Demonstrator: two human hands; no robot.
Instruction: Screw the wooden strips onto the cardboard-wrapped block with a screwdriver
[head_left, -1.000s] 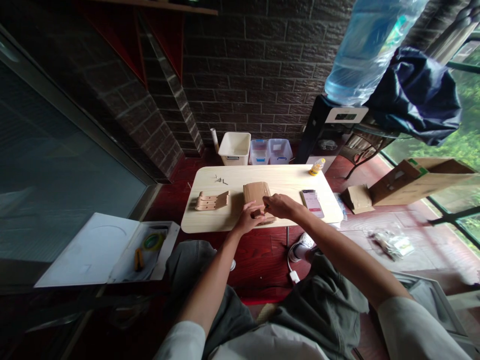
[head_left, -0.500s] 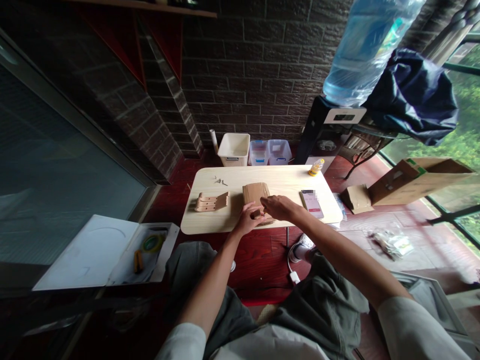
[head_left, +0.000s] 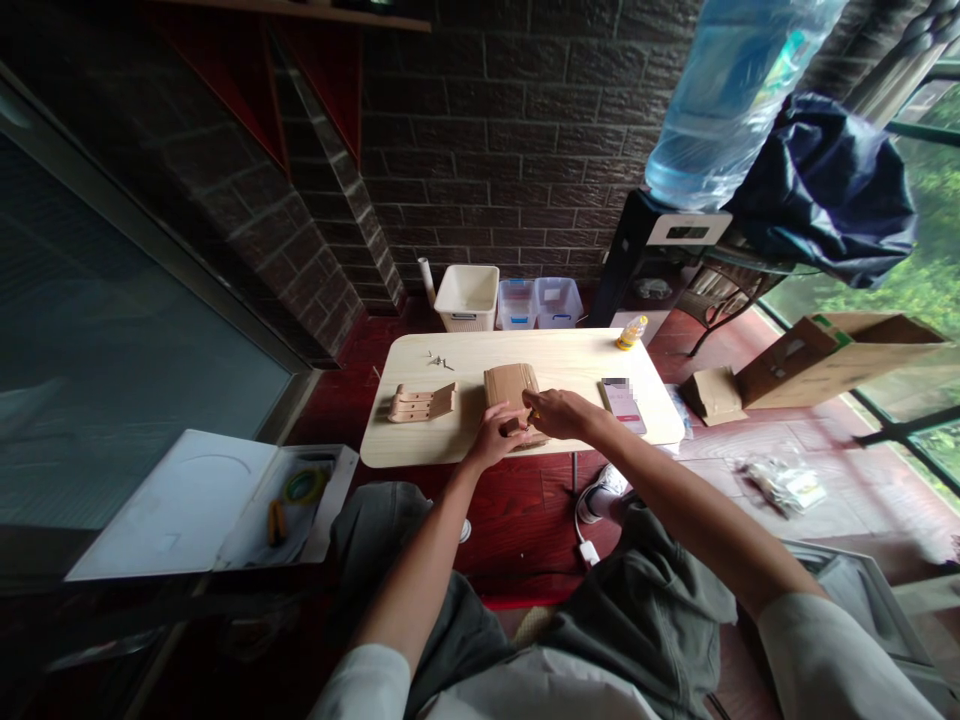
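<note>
- the work in hand is at the curved, ribbed light-brown wooden panel (head_left: 511, 390), which lies on the near half of the pale wooden worktop (head_left: 570, 355), close to its front edge.
- the left hand (head_left: 491, 437) is clenched over the panel's near end, its fingers curled down as if steadying it.
- the right hand (head_left: 562, 413) comes in from the right, its fingers (head_left: 541, 404) pinched together at the panel's right side. whatever they hold is too small and too hidden to tell, so i cannot say if they grasp anything.
- as a judgement, this close work calls next for the left hand's steady hold while the right fingers work at that spot.
- to the left of the panel on the worktop lies a second wooden piece, a pale slatted rack with rounded ends (head_left: 421, 403).
- beyond that rack, near the worktop's far edge, sit a few small metal screws (head_left: 439, 361).
- right of the panel on the worktop lies a smartphone with a pale pink screen (head_left: 622, 408).
- at the far right corner of the worktop stands a small clear bottle with yellow contents (head_left: 631, 333).
- behind the worktop, against the rough dark brick wall (head_left: 517, 150), stand a white slotted plastic basket (head_left: 466, 297) and two clear lidded plastic bins (head_left: 538, 303).
</note>
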